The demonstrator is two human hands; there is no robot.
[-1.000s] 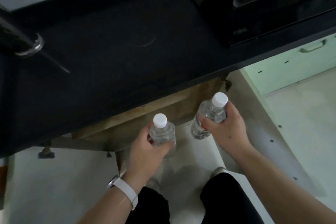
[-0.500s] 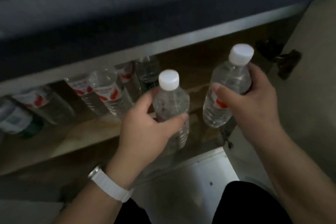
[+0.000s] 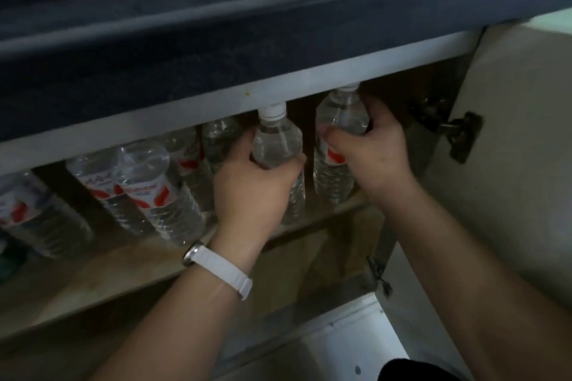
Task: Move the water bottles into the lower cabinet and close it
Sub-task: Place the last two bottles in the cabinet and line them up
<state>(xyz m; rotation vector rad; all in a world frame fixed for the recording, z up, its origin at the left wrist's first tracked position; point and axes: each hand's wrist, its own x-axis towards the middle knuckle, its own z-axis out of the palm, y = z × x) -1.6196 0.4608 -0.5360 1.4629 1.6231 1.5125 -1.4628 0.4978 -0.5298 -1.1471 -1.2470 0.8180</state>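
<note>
Pale floor [image 3: 340, 346] is seen at the bottom edge, with a dark trouser knee [image 3: 402, 370] at its right. Two bare forearms are stretched forward from there into the open cabinet [image 3: 185, 120], and a white watch [image 3: 216, 269] is worn on the left wrist. The left hand [image 3: 250, 189] is wrapped around the middle of the left bottle [image 3: 277, 142], with thumb and fingers curled round its clear body. The right hand [image 3: 371, 151] is closed in the same way on the right bottle [image 3: 337, 120], with the grip placed high, near the shoulder. Both bottles are held upright and side by side over the right end of the wooden shelf [image 3: 93, 272], just inside its front edge; whether their bases rest on it cannot be told. Their white caps are partly hidden by the cabinet's pale top rail. A row of bottles [image 3: 148, 189] with red and white labels is stored on the shelf to the left, close beside the left hand. The door [image 3: 510, 148] is swung open at the right, and a dark hinge [image 3: 458, 136] is fixed to its inner face. A dark counter [image 3: 216, 40] is seen above the cabinet, across the whole view.
</note>
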